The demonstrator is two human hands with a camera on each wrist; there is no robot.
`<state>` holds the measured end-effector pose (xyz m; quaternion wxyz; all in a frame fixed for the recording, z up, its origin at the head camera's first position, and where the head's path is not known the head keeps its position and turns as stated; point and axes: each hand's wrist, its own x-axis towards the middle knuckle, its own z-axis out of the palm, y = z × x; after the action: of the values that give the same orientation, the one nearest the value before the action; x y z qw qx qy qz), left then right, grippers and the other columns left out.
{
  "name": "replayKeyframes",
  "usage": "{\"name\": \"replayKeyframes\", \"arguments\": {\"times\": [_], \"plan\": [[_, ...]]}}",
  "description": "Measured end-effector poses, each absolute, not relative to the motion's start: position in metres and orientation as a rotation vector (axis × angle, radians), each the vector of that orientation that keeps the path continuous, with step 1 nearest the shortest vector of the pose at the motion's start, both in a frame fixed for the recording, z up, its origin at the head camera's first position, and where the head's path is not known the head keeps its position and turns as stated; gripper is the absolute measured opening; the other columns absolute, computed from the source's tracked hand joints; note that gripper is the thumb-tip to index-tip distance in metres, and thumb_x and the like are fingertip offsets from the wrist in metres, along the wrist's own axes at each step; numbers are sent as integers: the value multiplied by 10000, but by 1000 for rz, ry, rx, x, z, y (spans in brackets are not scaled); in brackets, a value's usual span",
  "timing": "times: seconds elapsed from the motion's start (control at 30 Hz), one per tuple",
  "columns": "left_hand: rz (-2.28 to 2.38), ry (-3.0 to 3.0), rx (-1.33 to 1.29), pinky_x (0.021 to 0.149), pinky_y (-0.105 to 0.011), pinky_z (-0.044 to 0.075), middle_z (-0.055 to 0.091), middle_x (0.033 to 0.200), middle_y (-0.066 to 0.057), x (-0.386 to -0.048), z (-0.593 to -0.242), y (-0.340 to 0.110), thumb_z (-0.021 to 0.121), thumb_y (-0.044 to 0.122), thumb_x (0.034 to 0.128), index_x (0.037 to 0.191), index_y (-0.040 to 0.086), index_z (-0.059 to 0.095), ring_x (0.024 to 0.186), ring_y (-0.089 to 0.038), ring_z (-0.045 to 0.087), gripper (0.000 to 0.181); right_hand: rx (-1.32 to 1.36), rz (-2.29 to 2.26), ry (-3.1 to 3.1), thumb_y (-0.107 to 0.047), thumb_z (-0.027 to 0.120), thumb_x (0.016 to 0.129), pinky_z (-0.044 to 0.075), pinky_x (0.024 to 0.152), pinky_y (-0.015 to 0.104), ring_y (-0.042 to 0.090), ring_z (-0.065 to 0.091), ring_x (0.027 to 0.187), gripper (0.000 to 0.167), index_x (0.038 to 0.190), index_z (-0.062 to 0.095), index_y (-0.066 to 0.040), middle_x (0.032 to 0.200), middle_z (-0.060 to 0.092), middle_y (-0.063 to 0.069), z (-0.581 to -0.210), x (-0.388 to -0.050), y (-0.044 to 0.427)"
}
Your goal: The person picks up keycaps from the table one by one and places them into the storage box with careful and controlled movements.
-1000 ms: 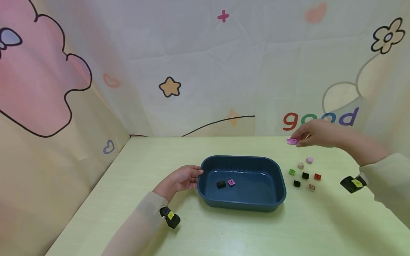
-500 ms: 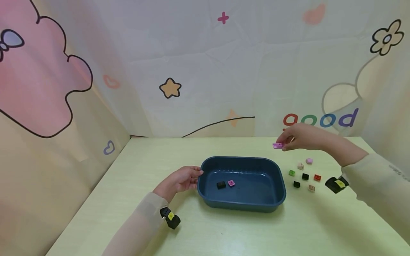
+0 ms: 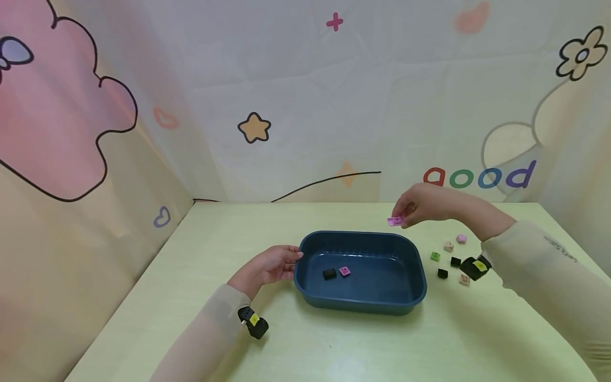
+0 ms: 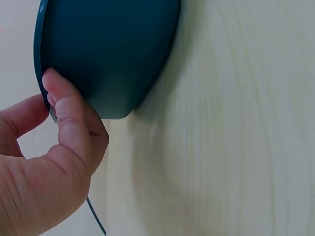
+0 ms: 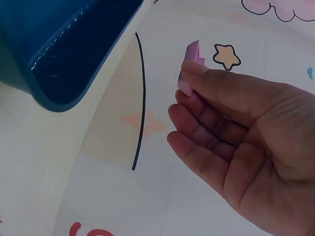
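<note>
My left hand pinches the left rim of a dark blue tray; in the left wrist view the fingers lie against the outside of the tray wall. Inside the tray lie a black brick and a small pink brick. Above and just behind the tray's back right corner, my right hand holds a flat pink piece between thumb and fingers. The right wrist view shows the same pink piece at the fingertips, apart from the tray.
Right of the tray, several small bricks lie on the table: green, black, another black, tan, cream and pink. A printed curtain hangs behind the table.
My right hand has moved left with the pink piece, from behind the loose bricks to near the tray's back right corner. Its wrist now covers the red brick. My left hand has stayed on the rim.
</note>
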<state>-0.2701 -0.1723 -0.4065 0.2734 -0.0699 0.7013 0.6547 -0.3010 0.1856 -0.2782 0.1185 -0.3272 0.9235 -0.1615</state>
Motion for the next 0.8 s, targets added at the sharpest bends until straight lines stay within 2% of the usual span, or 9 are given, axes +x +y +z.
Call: {"name": "replayKeyframes", "arguments": {"times": [0.3,0.8], "plan": [[1771,1882,-184,599,-164,519,568,816,16,-269,-408,-171,476,126,1076,1204,41,521,702,-100,537,160,-966,-456,2659,-119,794,883,636,809,363,126,672,857,237,1091,754,-14,983,771,70,-284,-307,169],[1763,1891,-196,596,-163,522,570,810,14,-270,-406,-171,479,127,1077,1227,36,517,699,-99,536,180,-993,-476,2565,-66,746,910,615,810,325,129,636,816,193,1095,753,-12,962,760,77,-300,-313,134]]}}
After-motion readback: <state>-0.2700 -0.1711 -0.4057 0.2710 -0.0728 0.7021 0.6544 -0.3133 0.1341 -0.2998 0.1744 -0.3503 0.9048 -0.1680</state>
